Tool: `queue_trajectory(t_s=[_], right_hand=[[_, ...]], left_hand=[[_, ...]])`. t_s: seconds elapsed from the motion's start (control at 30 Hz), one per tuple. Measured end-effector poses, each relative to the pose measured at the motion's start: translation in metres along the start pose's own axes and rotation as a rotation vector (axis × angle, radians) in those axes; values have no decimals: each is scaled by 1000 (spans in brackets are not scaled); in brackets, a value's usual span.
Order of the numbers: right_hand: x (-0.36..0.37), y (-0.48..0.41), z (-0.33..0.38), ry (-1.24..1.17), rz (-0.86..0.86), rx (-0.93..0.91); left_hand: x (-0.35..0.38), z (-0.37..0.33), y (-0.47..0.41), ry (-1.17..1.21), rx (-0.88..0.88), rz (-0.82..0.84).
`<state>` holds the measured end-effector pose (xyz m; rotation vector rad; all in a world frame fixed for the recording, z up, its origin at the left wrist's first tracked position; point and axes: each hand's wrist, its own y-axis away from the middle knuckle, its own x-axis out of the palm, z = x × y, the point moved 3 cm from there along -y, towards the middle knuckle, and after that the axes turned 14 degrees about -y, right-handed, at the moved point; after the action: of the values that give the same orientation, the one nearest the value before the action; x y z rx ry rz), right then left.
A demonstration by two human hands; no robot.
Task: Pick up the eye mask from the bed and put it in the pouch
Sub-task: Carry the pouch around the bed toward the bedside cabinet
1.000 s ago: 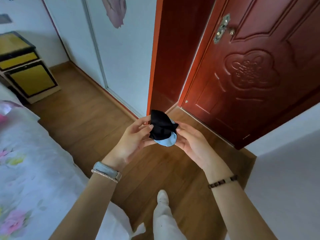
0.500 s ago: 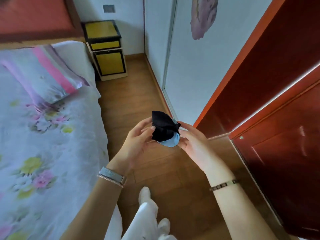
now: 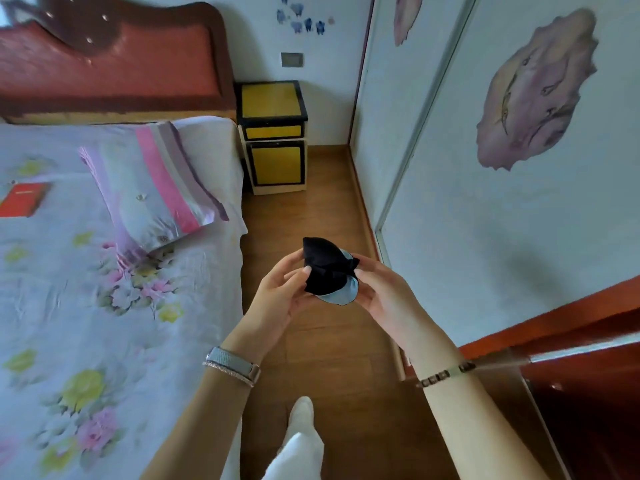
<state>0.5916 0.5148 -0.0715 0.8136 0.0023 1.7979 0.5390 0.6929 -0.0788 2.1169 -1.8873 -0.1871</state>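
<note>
I hold a small bundle in both hands over the wooden floor, beside the bed [image 3: 86,306]. It is a black fabric pouch [image 3: 325,268], bunched together at its right end. A light-blue rounded edge, the eye mask [image 3: 341,295], shows under it. My left hand [image 3: 277,296] grips the pouch's left side with thumb and fingers. From the right, my right hand [image 3: 384,296] pinches the bunched end and cups beneath the blue edge. How much of the mask sits inside the pouch is hidden.
A striped pillow [image 3: 156,188] and a red flat item [image 3: 22,199] lie on the floral bed sheet. A yellow nightstand [image 3: 273,140] stands at the headboard. A white wardrobe door [image 3: 485,220] and a red door [image 3: 588,393] are on the right. My foot [image 3: 299,414] is below.
The view has swung left: the red door slid off to the right, and the bed, pillow and headboard came in. Both hands kept the bundle with much the same grip.
</note>
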Motion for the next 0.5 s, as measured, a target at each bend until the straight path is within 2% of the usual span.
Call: queue_trajectory(t_s=[0.2, 0.5], right_hand=[[31, -105, 39, -70, 13, 31], [46, -246, 85, -99, -30, 97]], left_hand=[[-35, -42, -98, 30, 15, -31], [-63, -69, -230, 54, -9, -161]])
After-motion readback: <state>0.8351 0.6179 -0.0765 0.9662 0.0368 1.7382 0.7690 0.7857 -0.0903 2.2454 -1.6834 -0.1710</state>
